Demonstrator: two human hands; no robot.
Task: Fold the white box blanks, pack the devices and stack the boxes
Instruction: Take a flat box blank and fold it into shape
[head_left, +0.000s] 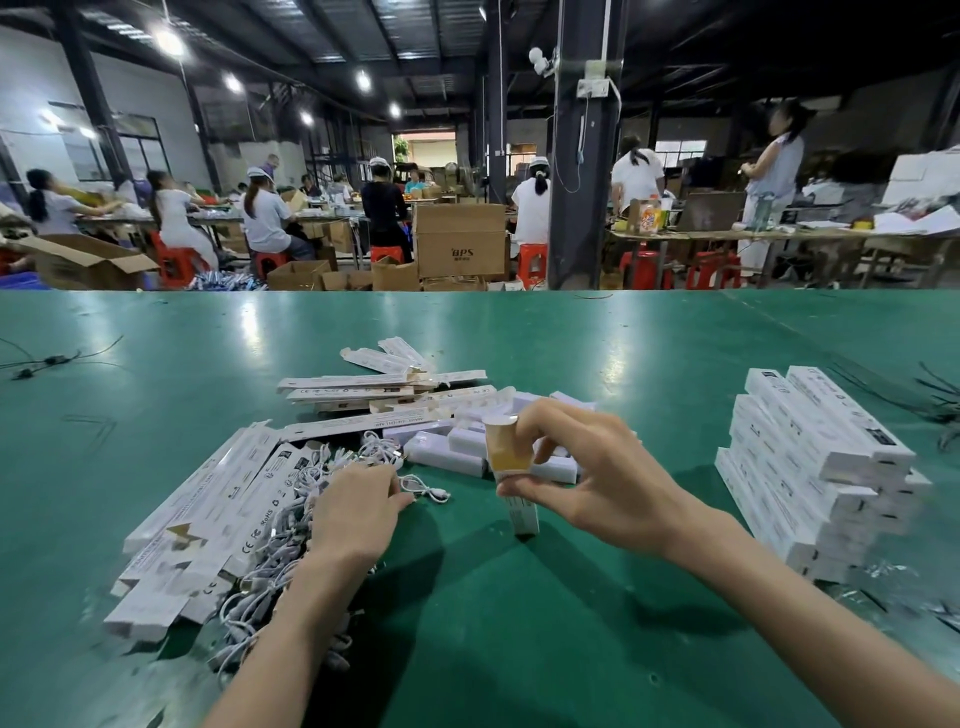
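**Midway through the batch, one box open for filling**

From the head camera, the job looks to me well begun but far from finished. At my right a stack of closed boxes stands several layers high on the green table, so a fair share is packed. Plenty remains: a fan of flat box blanks lies at my left, more blanks are scattered farther back, and a cluster of white devices sits loose at the centre, just behind my right hand. A tangle of white cables lies beside the nearer blanks.

The folded box I am working on stands upright on the table in front of me, its top flap open and showing the brown inside. I judge it to be formed but not yet filled or closed.

My right hand comes in from the right with the wrist raised, thumb low and fingers high, pinching the box near its open end and steadying it upright.

My left hand reaches forward, palm down, over the cable heap, fingers bent onto the cords. One cable end trails out just past the fingertips, but I cannot tell whether I have actually pinched a cable.
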